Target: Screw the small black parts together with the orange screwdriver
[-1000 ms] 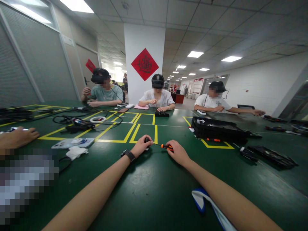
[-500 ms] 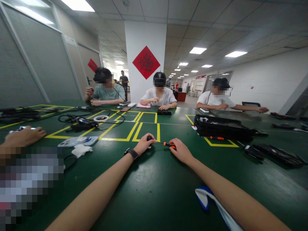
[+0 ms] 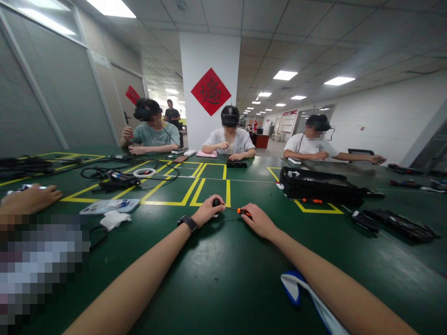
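My left hand point(image 3: 206, 210), with a dark watch on its wrist, is closed around a small black part point(image 3: 216, 203) over the green table point(image 3: 209, 288). An orange and black screwdriver point(image 3: 244, 212) is gripped in my right hand point(image 3: 259, 220). Its thin shaft points left toward the black part. Whether the tip touches the part is too small to tell. Both hands are near the middle of the table, a short gap apart.
Black trays point(image 3: 314, 184) lie at the right, with another black unit point(image 3: 401, 223) nearer. Cables and a white tape ring point(image 3: 144, 172) lie left, beyond a crumpled tissue point(image 3: 115, 219). A person's hand point(image 3: 35, 197) rests far left. Several people sit opposite.
The view has shifted slightly. My hands keep nearly the same pose, and the screwdriver still points at the black part. A standing person in the background has moved left.
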### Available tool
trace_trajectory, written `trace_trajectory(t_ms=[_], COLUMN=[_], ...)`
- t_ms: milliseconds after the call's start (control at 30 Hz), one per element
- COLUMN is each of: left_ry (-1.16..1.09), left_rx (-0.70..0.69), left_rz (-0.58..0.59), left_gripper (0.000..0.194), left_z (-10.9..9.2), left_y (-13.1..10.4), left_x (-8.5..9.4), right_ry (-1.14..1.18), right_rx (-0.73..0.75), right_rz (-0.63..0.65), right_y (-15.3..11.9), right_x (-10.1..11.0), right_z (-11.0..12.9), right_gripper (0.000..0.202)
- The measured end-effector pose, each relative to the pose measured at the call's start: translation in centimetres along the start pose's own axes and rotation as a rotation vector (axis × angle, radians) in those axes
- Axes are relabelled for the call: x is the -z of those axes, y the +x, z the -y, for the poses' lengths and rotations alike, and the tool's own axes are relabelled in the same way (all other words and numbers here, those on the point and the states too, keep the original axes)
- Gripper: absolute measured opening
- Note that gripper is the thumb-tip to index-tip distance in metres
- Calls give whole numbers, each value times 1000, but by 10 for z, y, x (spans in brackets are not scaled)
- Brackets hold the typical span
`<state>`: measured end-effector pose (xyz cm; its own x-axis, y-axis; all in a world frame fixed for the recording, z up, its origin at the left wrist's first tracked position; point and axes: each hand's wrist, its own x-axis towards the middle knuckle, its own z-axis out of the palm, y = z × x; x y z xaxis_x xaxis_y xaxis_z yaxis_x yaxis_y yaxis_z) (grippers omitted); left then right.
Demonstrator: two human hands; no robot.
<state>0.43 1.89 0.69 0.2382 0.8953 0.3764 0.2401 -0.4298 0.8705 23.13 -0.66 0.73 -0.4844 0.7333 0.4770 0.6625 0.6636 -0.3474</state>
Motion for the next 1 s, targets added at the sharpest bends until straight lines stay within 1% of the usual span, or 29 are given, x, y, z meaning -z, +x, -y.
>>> trace_trajectory(t_ms=[133, 300, 400, 533, 1000], left_ry=[-8, -8, -3, -14, -72], left_rx=[-51, -57, -56, -55, -10], left_rz=[47, 4, -8, 3, 7], left_gripper=[20, 20, 19, 19, 20], left_z=[0, 4, 7, 7, 4], left_y=[-1, 0, 1, 1, -1], left_x=[0, 1, 1, 0, 0], right_ry=[-38, -32, 24, 87, 135], right_rx=[44, 73, 71, 70, 49], right_rz=[15, 12, -10, -31, -25], right_y=[-2, -3, -3, -3, -3], right_x=[3, 6, 5, 4, 8], right_z=[4, 11, 11, 10, 14], right_gripper=[19, 23, 25, 25, 21])
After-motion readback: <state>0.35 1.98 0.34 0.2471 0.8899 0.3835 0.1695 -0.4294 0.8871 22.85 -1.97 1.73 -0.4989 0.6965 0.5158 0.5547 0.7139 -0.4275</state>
